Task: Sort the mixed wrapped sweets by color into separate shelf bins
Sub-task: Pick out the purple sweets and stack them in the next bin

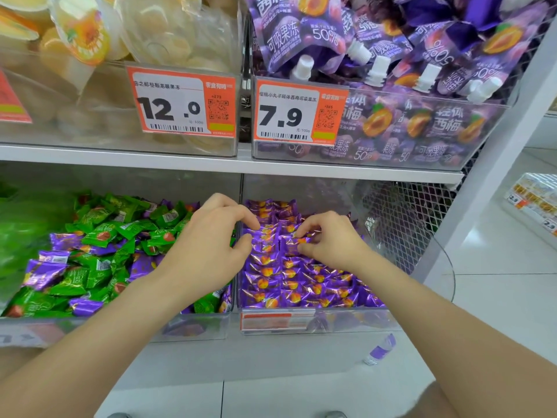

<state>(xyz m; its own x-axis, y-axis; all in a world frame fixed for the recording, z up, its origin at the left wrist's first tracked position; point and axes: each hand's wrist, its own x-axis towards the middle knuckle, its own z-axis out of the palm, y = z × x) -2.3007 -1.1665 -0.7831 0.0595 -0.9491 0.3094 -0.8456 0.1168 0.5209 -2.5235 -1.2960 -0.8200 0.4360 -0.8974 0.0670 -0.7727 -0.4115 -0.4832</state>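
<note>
The purple sweets (pixel 301 285) you are tidying lie in overlapping rows in the right bin (pixel 346 322) on the lower shelf, filling it from the front wall back toward the middle. More purple strays (pixel 45 267) sit mixed among the green sweets (pixel 99 233) in the left bin (pixel 120 327). These are likely small, light pieces in glossy film. Expect them to be slippery on the flat faces and to crackle and slide over each other, so take each one by a crimped end or across its narrow sides rather than pressing down on the pile.

Your right hand (pixel 328 239) is over the middle of the right bin, fingers curled down with the tips nipping a purple sweet in the row. Your left hand (pixel 211 248) reaches across the clear divider wall (pixel 238 285) between the bins, thumb and forefinger bent toward each other just above the sweets at the right bin's left edge. Whether they hold one I cannot tell.

Room is tight overhead: the upper shelf (pixel 211 164) hangs low over the rear of both bins, so lift toward yourself, not straight up. Wire mesh (pixel 401 224) closes the right side. Mind the divider wall when you carry strays across, and the price label (pixel 277 319) on the right bin's front edge
</note>
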